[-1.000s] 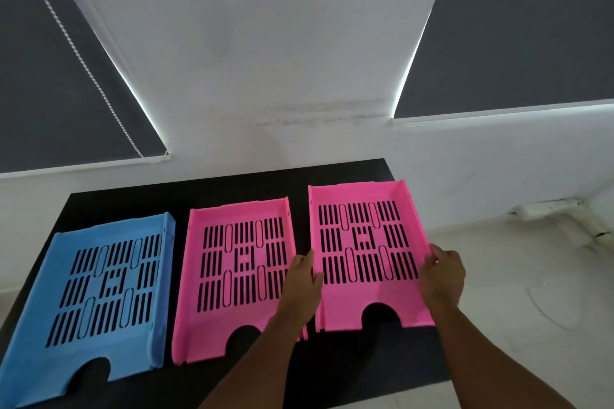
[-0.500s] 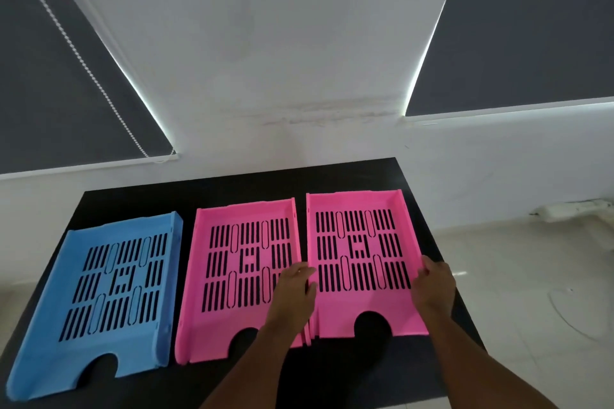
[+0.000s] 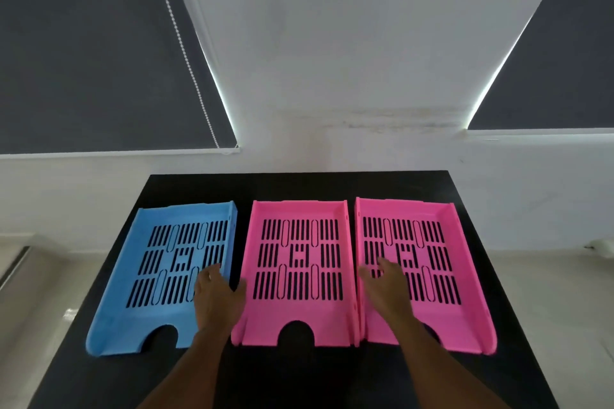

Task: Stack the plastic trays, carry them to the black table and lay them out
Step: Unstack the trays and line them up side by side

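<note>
Lying side by side on the black desk (image 3: 299, 186) are three plastic trays: blue tray (image 3: 159, 279), middle pink tray (image 3: 299, 276), right pink tray (image 3: 432, 276), the pink pair touching. Left hand (image 3: 216, 295) is spread flat at the blue tray's right wall, right hand (image 3: 387, 282) flat over the right tray's slots; fingers open, nothing gripped. Trays judged light, stiff, smooth; best taken by the side walls. Long axes run away from the person, notched open ends nearest

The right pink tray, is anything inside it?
Only the person's right hand, spread over the slotted floor of the right pink tray. Whatever lies beneath that hand and forearm is hidden.
</note>
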Action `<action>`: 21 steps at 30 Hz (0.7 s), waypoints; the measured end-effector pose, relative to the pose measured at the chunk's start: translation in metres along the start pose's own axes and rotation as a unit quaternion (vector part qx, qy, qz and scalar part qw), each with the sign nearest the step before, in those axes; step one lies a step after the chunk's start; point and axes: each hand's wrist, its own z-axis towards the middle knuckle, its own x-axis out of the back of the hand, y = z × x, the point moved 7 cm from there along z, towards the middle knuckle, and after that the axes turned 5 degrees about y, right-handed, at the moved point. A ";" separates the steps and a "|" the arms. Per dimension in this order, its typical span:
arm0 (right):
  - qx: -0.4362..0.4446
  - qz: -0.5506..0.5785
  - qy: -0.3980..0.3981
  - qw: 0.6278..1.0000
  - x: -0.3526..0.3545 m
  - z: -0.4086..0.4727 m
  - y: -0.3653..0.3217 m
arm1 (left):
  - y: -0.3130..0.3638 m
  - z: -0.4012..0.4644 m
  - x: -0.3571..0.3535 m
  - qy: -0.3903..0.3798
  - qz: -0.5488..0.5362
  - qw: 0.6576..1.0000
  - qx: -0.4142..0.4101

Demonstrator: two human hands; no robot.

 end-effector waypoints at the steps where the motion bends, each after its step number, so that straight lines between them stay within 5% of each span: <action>1: 0.000 0.004 -0.017 1.000 -0.011 -0.005 -0.007 | -0.009 0.003 0.000 -0.025 -0.005 0.999 0.020; 8: -0.010 -0.008 -0.004 1.000 -0.051 -0.015 0.002 | -0.020 0.014 -0.017 -0.144 -0.088 0.986 -0.002; 21: -0.020 -0.015 0.054 0.998 -0.054 -0.022 0.003 | -0.014 0.023 -0.025 -0.173 -0.077 0.978 -0.084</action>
